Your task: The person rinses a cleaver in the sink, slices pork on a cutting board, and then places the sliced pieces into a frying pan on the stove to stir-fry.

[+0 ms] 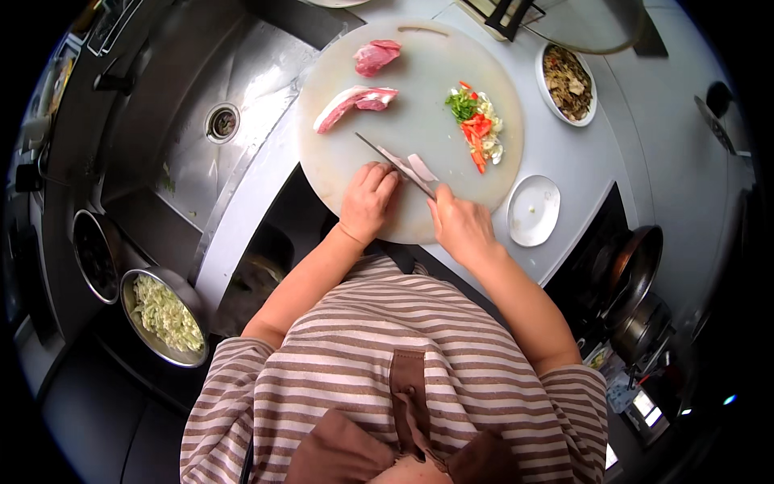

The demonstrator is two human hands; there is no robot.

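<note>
My right hand point(464, 225) grips the handle of a kitchen knife point(387, 156), its blade slanting to the upper left and seen nearly edge-on. Curled fingers of my left hand point(369, 199) press a mostly hidden piece of meat against the blade's near side. Just beyond the knife lies a pale slice of fatty meat point(421, 167). All this is on a round white cutting board point(423, 115). Farther up the board are a strip of fatty raw meat point(357, 104) and a red chunk of meat point(377, 57). Cut red pepper point(476, 128), chopped greens point(461, 106) and chopped garlic point(494, 145) form a pile at the right.
A sink point(242, 72) adjoins the counter at left. Below it stand a metal bowl of chopped pale-green vegetable point(202, 339) and a dark bowl point(91, 257). At right are a small white dish point(525, 227), a filled white dish point(542, 100), a glass lid point(589, 24) and pans point(641, 272).
</note>
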